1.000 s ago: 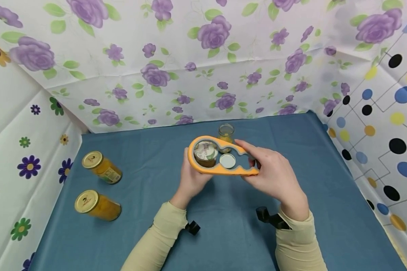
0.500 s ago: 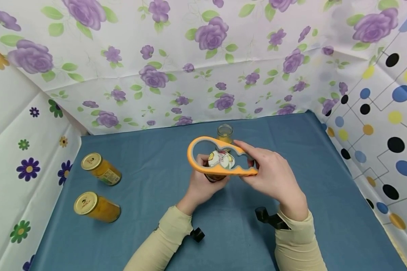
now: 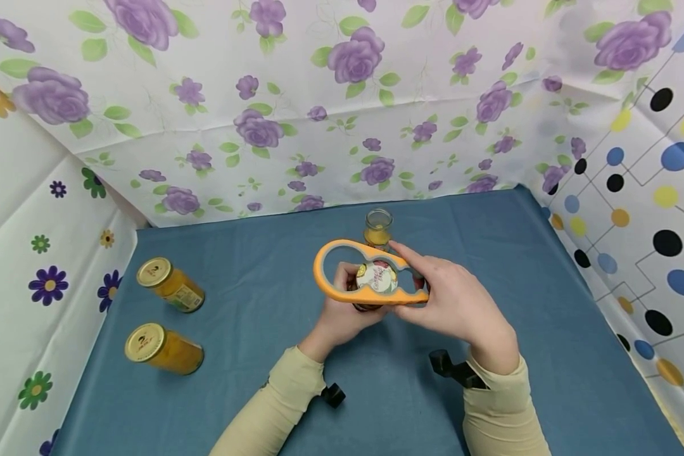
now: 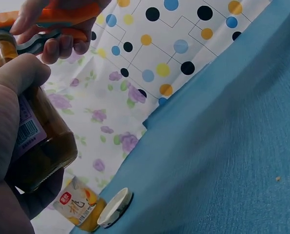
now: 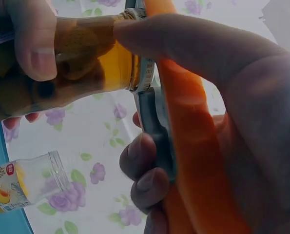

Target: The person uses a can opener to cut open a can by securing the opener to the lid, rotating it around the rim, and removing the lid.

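In the head view my left hand (image 3: 344, 322) grips a glass jar of dark round fruit, its printed white lid (image 3: 377, 277) facing up. The jar's body (image 5: 81, 58) shows well in the right wrist view. My right hand (image 3: 460, 307) holds an orange and grey jar opener (image 3: 333, 292) by its two handles. The lid sits inside the opener's toothed middle opening; whether the teeth touch it all round cannot be told. Behind stands an uncapped jar (image 3: 378, 229) with yellow fruit. A loose white lid (image 4: 115, 207) lies near it in the left wrist view.
Two capped jars of orange-yellow fruit, an upper one (image 3: 171, 284) and a lower one (image 3: 164, 348), stand at the left of the blue-covered table (image 3: 251, 266). A flowered sheet (image 3: 296, 95) closes off the back, and patterned sheets hang at both sides.
The left hand has moved right with the jar, bringing its lid from the opener's large rounded end into the toothed middle. The opener has since come down slightly around the lid.
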